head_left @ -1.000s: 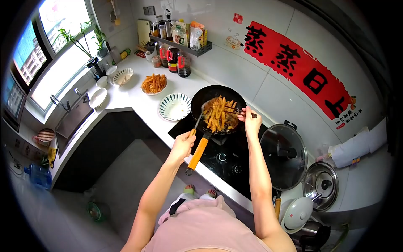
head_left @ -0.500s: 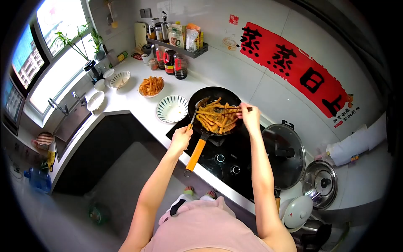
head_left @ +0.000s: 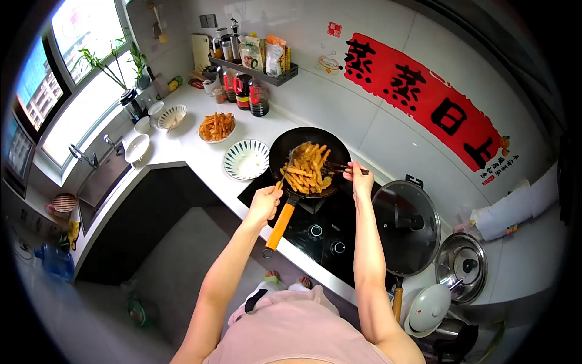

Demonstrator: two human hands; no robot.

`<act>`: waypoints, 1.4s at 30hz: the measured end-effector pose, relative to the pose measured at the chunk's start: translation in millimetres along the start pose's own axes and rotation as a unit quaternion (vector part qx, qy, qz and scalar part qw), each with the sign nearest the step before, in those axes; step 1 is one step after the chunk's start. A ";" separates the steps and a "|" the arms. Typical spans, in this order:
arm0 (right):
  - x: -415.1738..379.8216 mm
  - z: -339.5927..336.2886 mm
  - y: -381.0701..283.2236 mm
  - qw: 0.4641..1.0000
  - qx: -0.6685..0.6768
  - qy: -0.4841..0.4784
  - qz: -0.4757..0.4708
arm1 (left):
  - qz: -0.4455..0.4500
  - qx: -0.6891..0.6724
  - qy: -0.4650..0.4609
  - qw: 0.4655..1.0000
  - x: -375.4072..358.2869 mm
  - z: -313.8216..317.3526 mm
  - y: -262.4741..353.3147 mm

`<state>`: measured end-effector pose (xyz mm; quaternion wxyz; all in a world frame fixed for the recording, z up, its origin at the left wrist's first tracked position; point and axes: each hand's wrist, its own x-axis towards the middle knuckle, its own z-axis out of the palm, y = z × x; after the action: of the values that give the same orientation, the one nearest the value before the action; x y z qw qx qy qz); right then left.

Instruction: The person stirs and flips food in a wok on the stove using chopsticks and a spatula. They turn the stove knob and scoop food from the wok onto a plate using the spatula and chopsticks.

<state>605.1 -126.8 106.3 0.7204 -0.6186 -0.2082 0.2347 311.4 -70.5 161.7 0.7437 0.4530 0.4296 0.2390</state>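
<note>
A black wok point(head_left: 310, 141) full of orange fried strips point(head_left: 307, 168) sits on the dark cooktop point(head_left: 327, 227). My left hand point(head_left: 265, 201) grips a metal spatula point(head_left: 284, 173) whose blade lies in the strips at the wok's left side. The wok's orange handle point(head_left: 277, 226) points toward me just below that hand. My right hand point(head_left: 360, 176) holds dark chopsticks point(head_left: 341, 167) whose tips reach into the strips from the right.
A patterned empty bowl point(head_left: 245, 159) stands left of the wok, a bowl of strips point(head_left: 216, 126) behind it. A glass lid point(head_left: 407, 225) and steel lids point(head_left: 462, 266) lie right of the cooktop. Bottles and a spice rack point(head_left: 253, 64) line the wall; sink point(head_left: 100, 177) at left.
The strips were tossed and gathered toward the wok's middle. My left hand stayed on the spatula, which shifted slightly; my right hand drew back a little with the chopsticks.
</note>
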 end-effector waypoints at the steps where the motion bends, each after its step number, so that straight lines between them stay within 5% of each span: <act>1: -1.3 7.4 -4.1 1.000 0.006 -0.005 -0.007 | 0.016 0.007 0.016 1.000 -5.8 -2.7 5.6; 10: -24.9 23.9 -66.4 0.991 -0.036 -0.111 -0.060 | 0.027 0.009 0.010 1.000 -56.0 -32.2 22.3; 17: -71.6 32.0 -75.6 0.925 -0.202 -0.301 -0.113 | 0.011 -0.039 0.014 0.999 -73.1 -28.5 -2.0; 24: -55.8 38.3 -35.3 0.886 -0.286 -0.241 -0.276 | 0.035 -0.058 0.029 0.997 -65.9 -16.0 -18.3; 30: -36.2 9.1 -62.5 0.981 -0.115 -0.124 -0.098 | 0.002 -0.036 0.046 0.998 -60.6 -19.3 -19.0; 34: 5.8 8.8 -78.2 0.966 -0.174 -0.110 -0.159 | -0.020 -0.038 0.032 0.999 -58.5 -19.5 -19.5; 38: 29.5 42.1 -61.8 0.896 -0.268 -0.202 -0.290 | -0.043 -0.102 0.014 0.994 -61.8 -7.0 -28.1; 42: 52.3 36.4 -35.3 0.872 -0.329 -0.201 -0.302 | -0.069 -0.141 0.014 0.988 -65.4 0.3 -30.4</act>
<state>628.4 -71.1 147.1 0.4539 -0.6664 -0.5901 0.0428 276.8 -133.8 162.7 0.8085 0.3098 0.4324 0.2517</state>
